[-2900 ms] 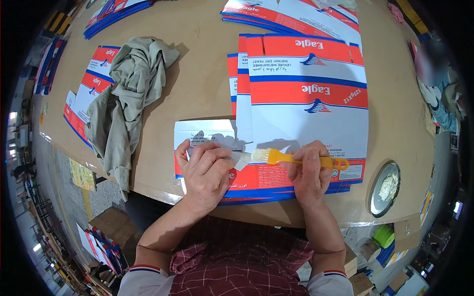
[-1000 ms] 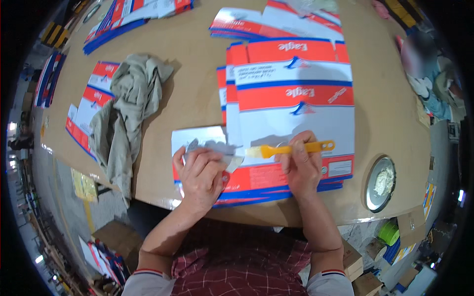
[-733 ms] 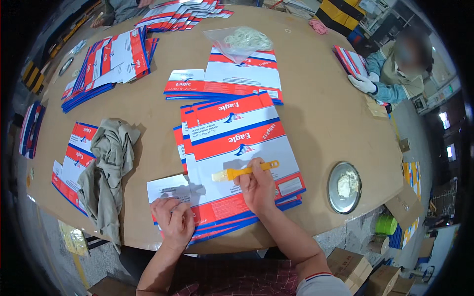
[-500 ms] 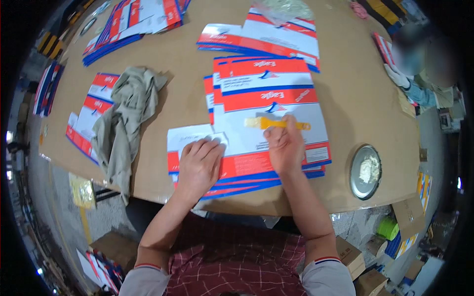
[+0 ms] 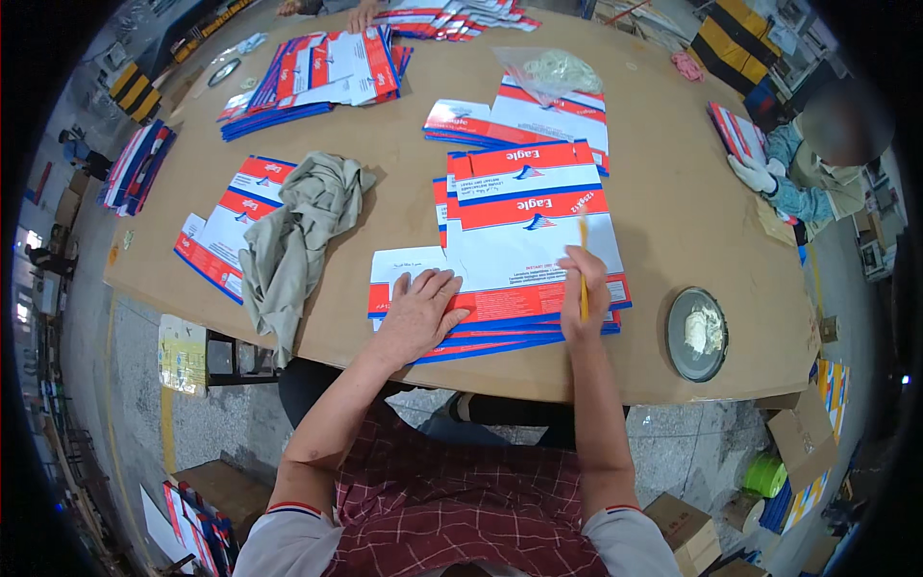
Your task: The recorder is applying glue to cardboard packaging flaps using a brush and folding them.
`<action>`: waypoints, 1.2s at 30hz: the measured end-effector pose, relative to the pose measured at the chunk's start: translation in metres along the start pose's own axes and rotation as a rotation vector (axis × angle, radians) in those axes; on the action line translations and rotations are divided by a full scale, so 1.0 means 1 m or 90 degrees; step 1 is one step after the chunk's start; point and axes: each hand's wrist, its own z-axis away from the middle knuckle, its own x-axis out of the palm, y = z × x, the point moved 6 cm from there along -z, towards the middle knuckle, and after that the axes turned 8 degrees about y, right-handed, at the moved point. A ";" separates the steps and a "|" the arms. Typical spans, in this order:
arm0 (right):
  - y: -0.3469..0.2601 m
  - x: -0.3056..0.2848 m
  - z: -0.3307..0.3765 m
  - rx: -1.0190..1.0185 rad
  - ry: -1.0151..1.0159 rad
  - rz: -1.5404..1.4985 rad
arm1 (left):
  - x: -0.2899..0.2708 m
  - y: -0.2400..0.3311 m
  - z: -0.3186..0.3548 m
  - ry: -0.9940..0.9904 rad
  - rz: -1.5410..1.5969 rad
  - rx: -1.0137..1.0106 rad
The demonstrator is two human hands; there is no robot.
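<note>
My left hand (image 5: 421, 310) lies flat, fingers spread, on the lower left of a stack of flat white, red and blue printed cartons (image 5: 527, 219) near the table's front edge. My right hand (image 5: 582, 293) grips a yellow-handled brush (image 5: 583, 260) that points away from me over the stack's right side. A smaller white sheet (image 5: 396, 269) sticks out from under the stack beside my left hand.
A crumpled grey cloth (image 5: 298, 240) lies left of the stack. A round tin of paste (image 5: 697, 333) sits to the right. More carton piles (image 5: 317, 77) and a plastic bag (image 5: 558, 69) are farther back. A person in gloves (image 5: 793, 163) works at the far right.
My right hand has turned the brush from lying crosswise to pointing away from me. My left hand stays pressed on the stack. The view has swung about.
</note>
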 end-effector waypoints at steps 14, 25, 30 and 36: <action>0.010 -0.030 0.041 -0.061 -0.166 0.392 | -0.091 -0.099 0.003 0.281 -0.138 -0.212; 0.018 -0.039 0.033 0.002 -0.187 0.385 | -0.095 -0.017 -0.023 0.289 0.078 -0.045; 0.014 -0.027 0.026 -0.019 -0.166 0.350 | -0.012 0.000 -0.026 0.044 0.013 0.053; 0.022 -0.032 0.034 0.061 -0.198 0.341 | 0.010 -0.014 -0.054 0.105 -0.038 -0.045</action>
